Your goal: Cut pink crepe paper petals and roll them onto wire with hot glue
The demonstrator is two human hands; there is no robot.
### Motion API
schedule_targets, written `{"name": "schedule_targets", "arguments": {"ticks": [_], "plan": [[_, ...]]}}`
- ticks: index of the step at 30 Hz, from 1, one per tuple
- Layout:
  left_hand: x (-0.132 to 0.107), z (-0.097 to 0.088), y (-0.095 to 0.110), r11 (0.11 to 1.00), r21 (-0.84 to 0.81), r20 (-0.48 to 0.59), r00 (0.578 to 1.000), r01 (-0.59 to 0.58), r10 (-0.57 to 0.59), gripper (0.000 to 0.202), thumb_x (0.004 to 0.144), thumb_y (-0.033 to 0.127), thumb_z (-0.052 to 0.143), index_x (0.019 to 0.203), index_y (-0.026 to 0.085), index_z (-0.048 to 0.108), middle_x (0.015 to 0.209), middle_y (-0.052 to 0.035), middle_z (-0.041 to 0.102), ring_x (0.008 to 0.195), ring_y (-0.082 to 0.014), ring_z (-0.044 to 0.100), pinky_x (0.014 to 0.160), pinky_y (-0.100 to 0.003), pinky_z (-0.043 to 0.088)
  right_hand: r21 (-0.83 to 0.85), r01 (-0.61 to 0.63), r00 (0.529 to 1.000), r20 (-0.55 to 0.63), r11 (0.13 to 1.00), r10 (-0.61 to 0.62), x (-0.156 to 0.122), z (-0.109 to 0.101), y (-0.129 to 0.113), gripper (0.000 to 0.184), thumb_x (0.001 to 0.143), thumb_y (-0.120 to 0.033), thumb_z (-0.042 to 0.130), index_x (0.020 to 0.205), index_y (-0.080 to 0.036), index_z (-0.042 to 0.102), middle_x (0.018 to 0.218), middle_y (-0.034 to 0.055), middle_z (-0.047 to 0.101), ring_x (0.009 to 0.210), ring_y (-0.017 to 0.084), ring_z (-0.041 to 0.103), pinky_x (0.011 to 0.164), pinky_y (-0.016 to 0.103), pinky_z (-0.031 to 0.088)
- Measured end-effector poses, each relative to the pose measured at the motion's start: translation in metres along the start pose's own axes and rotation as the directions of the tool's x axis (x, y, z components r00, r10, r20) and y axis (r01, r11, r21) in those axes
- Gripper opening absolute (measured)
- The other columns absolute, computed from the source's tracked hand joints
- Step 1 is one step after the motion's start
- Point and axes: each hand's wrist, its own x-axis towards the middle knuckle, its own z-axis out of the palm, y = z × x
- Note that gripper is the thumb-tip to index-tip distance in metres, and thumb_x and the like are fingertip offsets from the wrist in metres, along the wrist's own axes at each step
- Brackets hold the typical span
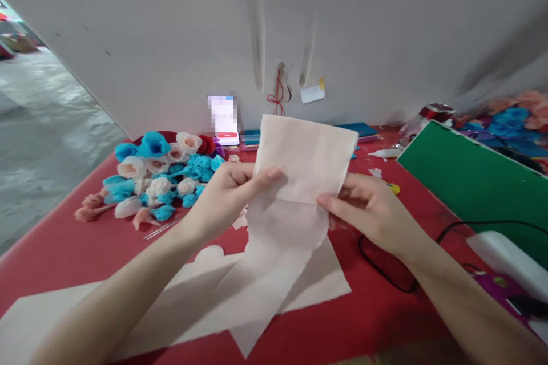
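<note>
Between my two hands I hold up a strip of pale pinkish-white crepe paper (306, 151), its upper part folded over into a rough square. My left hand (244, 182) pinches the strip's left edge, thumb lying on the front. At the right edge, near the fold line, my right hand (363, 205) grips it between thumb and fingers. The strip's thinner tail hangs down to a point near the front of the table. Beneath it a larger pale paper sheet (184, 319) lies on the red table (317, 336).
Blue, white and pink paper flowers (166, 177) are piled at the left. A lit phone (225, 120) leans against the grey wall. To the right are a green board (475, 182), a black cable (385, 279), a white glue tube (383, 153) and more flowers (514, 120).
</note>
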Motion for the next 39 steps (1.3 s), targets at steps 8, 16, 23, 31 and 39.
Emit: {"name": "schedule_targets", "arguments": {"ticks": [8,16,23,31,39], "plan": [[-0.002,0.004,0.006,0.975,0.218,0.116,0.993,-0.053,0.028,0.03,0.072,0.04,0.064,0.057,0.014,0.061,0.047,0.0026,0.055,0.041,-0.0076,0.048,0.037,-0.017,0.033,0.063,-0.015,0.994,-0.106,0.998,0.022,-0.005,-0.007,-0.004,0.021,0.074,-0.02,0.064,0.095,-0.02,0.066,0.076,0.0007,0.066,0.058,0.009,0.057,0.051,0.018,0.049],[-0.004,0.003,-0.003,1.0,0.024,0.148,0.989,0.001,-0.005,0.022,0.073,0.037,0.063,0.067,0.016,0.067,0.061,-0.001,0.063,0.056,-0.0135,0.059,0.052,-0.023,0.048,0.04,0.047,0.993,-0.111,0.998,-0.042,-0.012,-0.014,0.001,0.016,0.075,-0.018,0.064,0.09,-0.024,0.065,0.07,-0.004,0.063,0.049,0.005,0.053,0.048,0.016,0.046],[-0.004,0.003,0.009,0.996,0.02,0.209,0.974,-0.089,0.083,0.014,0.075,0.027,0.06,0.079,0.021,0.073,0.08,-0.0033,0.071,0.071,-0.018,0.065,0.058,-0.024,0.052,0.004,0.116,0.988,-0.105,0.993,-0.115,-0.015,-0.018,0.002,0.012,0.077,-0.02,0.061,0.082,-0.028,0.069,0.075,-0.0031,0.067,0.062,0.01,0.06,0.056,0.021,0.049],[-0.002,-0.001,0.003,0.985,-0.088,0.306,0.937,-0.15,0.17,0.027,0.08,0.013,0.051,0.082,0.029,0.073,0.087,0.0007,0.07,0.073,-0.0116,0.062,0.058,-0.018,0.046,-0.097,0.181,0.98,-0.06,0.979,-0.188,-0.016,-0.027,0.0,0.029,0.078,-0.011,0.056,0.084,-0.036,0.07,0.083,-0.0053,0.07,0.077,0.012,0.062,0.065,0.022,0.05],[0.002,-0.007,0.01,0.966,0.104,0.465,0.87,-0.237,0.163,0.03,0.075,0.009,0.045,0.086,0.021,0.07,0.096,-0.0042,0.065,0.092,-0.0202,0.058,0.07,-0.026,0.045,-0.06,0.131,0.97,0.214,0.989,-0.116,-0.011,-0.036,0.0,0.032,0.082,-0.009,0.041,0.083,-0.024,0.069,0.09,0.0004,0.065,0.081,0.014,0.059,0.073,0.024,0.046]]}}
